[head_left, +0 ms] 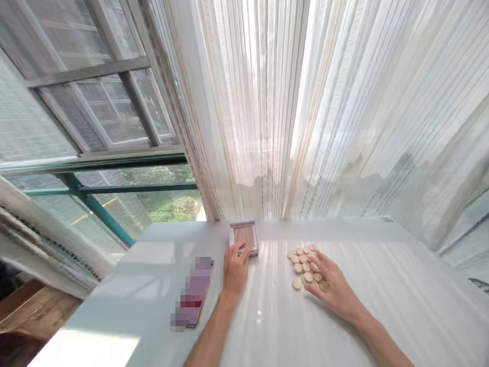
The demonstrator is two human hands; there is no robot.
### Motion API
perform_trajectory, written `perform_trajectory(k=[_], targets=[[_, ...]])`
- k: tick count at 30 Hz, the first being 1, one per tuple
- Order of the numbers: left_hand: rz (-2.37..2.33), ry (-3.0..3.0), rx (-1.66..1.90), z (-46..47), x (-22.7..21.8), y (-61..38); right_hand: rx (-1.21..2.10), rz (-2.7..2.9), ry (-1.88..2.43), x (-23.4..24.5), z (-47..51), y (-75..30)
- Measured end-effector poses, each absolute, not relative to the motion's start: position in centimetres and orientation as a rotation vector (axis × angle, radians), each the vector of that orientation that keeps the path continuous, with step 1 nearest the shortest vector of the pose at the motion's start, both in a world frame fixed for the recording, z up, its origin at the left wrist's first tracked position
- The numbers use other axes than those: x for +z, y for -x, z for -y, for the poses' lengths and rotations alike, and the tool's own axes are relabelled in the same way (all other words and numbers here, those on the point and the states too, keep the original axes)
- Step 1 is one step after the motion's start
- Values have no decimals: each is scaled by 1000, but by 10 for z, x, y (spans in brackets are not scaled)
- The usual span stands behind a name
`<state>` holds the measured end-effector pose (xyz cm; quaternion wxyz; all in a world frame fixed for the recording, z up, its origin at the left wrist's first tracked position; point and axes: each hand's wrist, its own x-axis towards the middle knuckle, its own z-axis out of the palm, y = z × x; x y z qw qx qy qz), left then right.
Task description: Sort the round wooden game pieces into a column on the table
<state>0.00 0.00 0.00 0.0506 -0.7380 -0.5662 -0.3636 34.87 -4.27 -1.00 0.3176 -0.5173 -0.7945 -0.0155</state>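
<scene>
My left hand (236, 267) is at the near edge of a small shallow box (255, 239) with a pale rim and a wood-coloured inside. Its fingers and thumb are bent over that edge and hold it. To the right, a loose cluster of round, pale wooden discs (303, 259) lies on the white table (275, 311). My right hand (333, 285) rests at the right side of the cluster, fingers and thumb apart, touching the nearest discs. One disc (297, 284) sits slightly apart at the cluster's near left. Whether a disc is under my right palm is hidden.
A phone-like flat object (196, 293), partly pixelated, lies left of my left forearm. Sheer striped curtains (267, 112) hang behind the table's far edge. A window (114, 122) stands at the left, and a brown cardboard-like box (36, 308) is below, beside the table.
</scene>
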Motion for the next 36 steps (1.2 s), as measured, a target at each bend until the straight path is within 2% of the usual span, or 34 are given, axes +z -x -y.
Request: perform_trajectory(k=[14, 21, 26, 29, 32, 36], targets=[[1730, 2337, -1039, -1, 1, 4, 86, 2069, 1434, -20, 40, -352], [1744, 2189, -1144, 8, 9, -6, 132, 2053, 1457, -19, 42, -347], [1368, 2662, -1084, 42, 16, -42, 179, 2043, 1433, -7, 40, -341], [1144, 2918, -948, 51, 17, -66, 377, 2003, 1348, 2, 33, -343], [1129, 2996, -897, 43, 20, -90, 596, 1847, 1260, 6, 26, -350], [1169, 3025, -797, 19, 24, -125, 597, 1597, 1304, 0, 20, -363]])
